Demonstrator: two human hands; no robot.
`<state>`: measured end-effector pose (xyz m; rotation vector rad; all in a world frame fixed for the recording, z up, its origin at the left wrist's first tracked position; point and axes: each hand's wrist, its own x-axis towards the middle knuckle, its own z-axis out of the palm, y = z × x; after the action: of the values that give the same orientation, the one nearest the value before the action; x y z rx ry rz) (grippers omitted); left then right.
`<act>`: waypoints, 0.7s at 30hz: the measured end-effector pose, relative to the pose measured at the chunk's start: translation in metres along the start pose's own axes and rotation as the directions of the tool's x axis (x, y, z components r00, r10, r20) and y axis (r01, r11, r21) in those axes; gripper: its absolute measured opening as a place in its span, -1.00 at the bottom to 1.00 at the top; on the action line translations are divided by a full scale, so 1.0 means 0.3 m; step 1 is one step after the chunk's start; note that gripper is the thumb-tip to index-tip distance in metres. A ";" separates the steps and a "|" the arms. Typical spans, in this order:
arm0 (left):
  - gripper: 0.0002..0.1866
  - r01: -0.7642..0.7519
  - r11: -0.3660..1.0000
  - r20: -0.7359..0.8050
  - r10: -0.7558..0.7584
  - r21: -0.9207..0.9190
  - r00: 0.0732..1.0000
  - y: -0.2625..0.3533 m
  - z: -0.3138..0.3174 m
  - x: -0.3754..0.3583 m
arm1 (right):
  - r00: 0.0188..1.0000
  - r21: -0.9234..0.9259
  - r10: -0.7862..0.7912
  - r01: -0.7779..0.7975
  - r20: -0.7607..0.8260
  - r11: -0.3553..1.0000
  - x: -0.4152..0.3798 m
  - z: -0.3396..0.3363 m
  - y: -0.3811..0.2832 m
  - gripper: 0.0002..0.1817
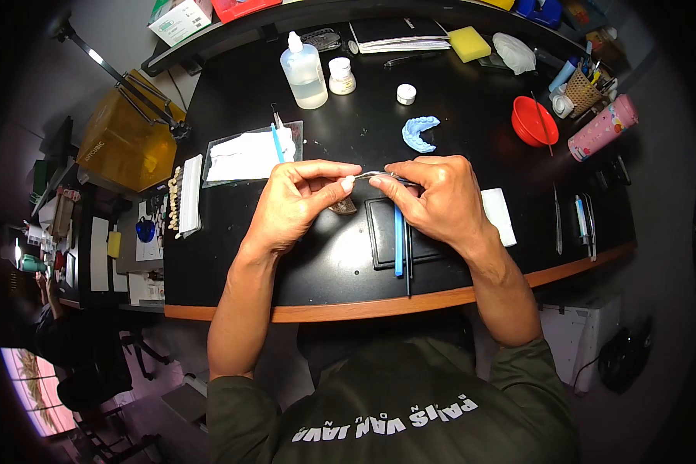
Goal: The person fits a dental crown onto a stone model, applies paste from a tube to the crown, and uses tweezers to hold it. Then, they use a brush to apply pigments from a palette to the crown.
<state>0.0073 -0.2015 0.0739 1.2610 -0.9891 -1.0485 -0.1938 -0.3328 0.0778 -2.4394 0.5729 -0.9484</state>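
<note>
Looks like a dental lab/workshop; blue dental arch model (pixel 419 134) on black bench (pixel 325 286), row of tooth-shaped pcs (pixel 175 199) at L side, w/ tweezers (pixel 590 224), squeeze bottle (pixel 305 71) & small jars (pixel 342 76); amber-covered box marked ANYCUBIC (pixel 127 131) nearby; 2nd workstation (pixel 68 255) far L.

The desk (pixel 321 286) bears one squeeze bottle (pixel 305 76), two small pots (pixel 342 77) near it, one blue mould (pixel 416 138), one red bowl (pixel 527 130) and one pink flask (pixel 605 129).
</note>
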 end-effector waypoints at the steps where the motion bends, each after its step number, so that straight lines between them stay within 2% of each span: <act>1: -0.72 -0.008 1.000 0.001 0.008 0.004 1.000 -0.001 -0.001 0.000 | 1.000 -0.006 0.011 -0.011 0.011 1.000 -0.001 -0.002 -0.002 -0.71; 7: -0.73 0.001 1.000 -0.006 -0.001 0.000 1.000 0.002 -0.003 0.000 | 0.999 -0.017 -0.040 0.040 -0.003 0.999 -0.004 0.000 0.005 -0.80; 21: -0.74 -0.011 1.000 -0.003 0.011 -0.006 1.000 0.007 -0.005 -0.004 | 0.998 -0.024 -0.058 0.058 -0.009 0.998 -0.003 -0.010 -0.005 -0.78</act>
<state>0.0086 -0.2000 0.0758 1.2505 -0.9884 -1.0406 -0.1963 -0.3319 0.0800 -2.4855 0.5223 -0.9827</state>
